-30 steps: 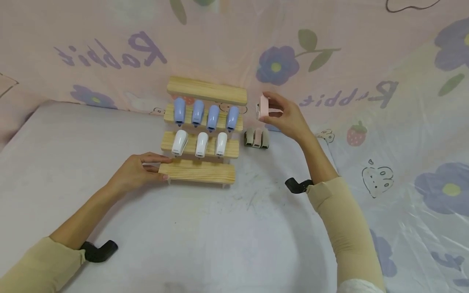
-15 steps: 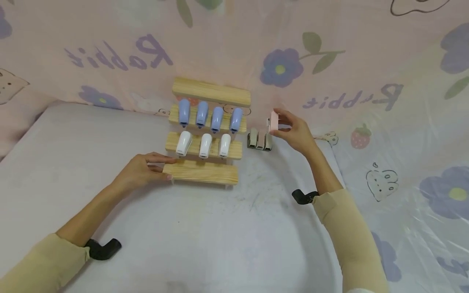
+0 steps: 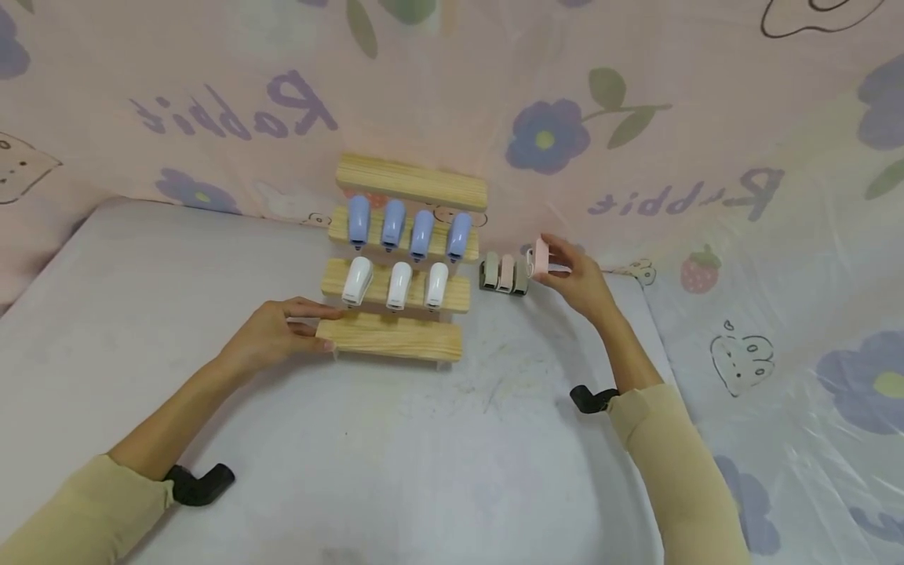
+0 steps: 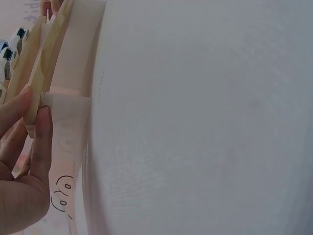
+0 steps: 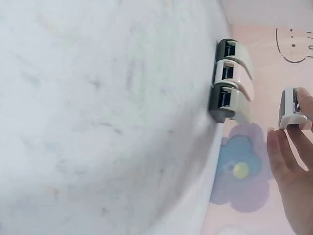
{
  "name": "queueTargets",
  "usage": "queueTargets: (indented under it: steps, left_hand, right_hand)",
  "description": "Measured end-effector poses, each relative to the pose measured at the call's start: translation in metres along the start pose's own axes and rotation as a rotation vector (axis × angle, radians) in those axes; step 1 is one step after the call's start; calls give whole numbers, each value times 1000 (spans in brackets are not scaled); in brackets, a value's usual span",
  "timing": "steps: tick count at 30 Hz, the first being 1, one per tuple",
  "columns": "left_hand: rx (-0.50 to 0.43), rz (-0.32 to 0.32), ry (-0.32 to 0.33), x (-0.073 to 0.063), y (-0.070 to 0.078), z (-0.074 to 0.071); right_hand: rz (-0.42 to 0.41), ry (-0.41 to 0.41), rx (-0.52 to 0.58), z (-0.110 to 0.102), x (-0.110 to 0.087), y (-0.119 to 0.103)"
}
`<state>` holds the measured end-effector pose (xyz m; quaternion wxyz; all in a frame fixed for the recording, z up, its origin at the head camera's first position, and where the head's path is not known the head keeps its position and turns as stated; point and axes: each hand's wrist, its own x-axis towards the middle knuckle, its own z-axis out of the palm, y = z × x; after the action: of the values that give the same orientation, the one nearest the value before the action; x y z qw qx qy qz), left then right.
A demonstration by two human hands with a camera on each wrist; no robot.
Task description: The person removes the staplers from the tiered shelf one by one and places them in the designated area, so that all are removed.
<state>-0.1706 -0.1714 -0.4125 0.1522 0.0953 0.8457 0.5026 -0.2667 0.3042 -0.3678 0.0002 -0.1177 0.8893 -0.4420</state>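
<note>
My left hand (image 3: pixel 264 337) pinches the left end of the lowest board of a tiered wooden rack (image 3: pixel 395 339); in the left wrist view thumb and fingers lie on both faces of that board (image 4: pixel 46 68). A pink mini stapler (image 3: pixel 541 257) is held upright between the thumb and fingers of my right hand (image 3: pixel 585 284), above the table's back edge. Just left of it, a pink stapler (image 3: pixel 506 273) stands between two grey-green staplers (image 3: pixel 490 271) on the table. Several blue staplers (image 3: pixel 392 224) sit on the rack's second board from the top, and three white staplers (image 3: pixel 399 285) one board lower.
The rack's top board (image 3: pixel 413 180) and lowest board carry nothing. A printed cloth (image 3: pixel 424 94) hangs behind and to the right of the white table (image 3: pixel 424 455). Black curved pieces (image 3: pixel 201 485) stick out by both sleeves.
My right hand has come down and slightly right with the pink stapler, to beside the three standing staplers. The left hand keeps its grip on the rack; the head view has shifted a little.
</note>
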Motion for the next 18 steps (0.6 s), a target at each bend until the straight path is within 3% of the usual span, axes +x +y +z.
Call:
queueTargets:
  steps: [6,9,18]
  left_hand:
    - [2,4,0,1,-3,0]
    - [8,3,-2,1,-2,0]
    - [3,4,2,1,0,1]
  right_hand:
    - [36,-12,-4,2,-7,3]
    - [35,3,3,2,-5,25]
    - [56,1,-44,1,-8,47]
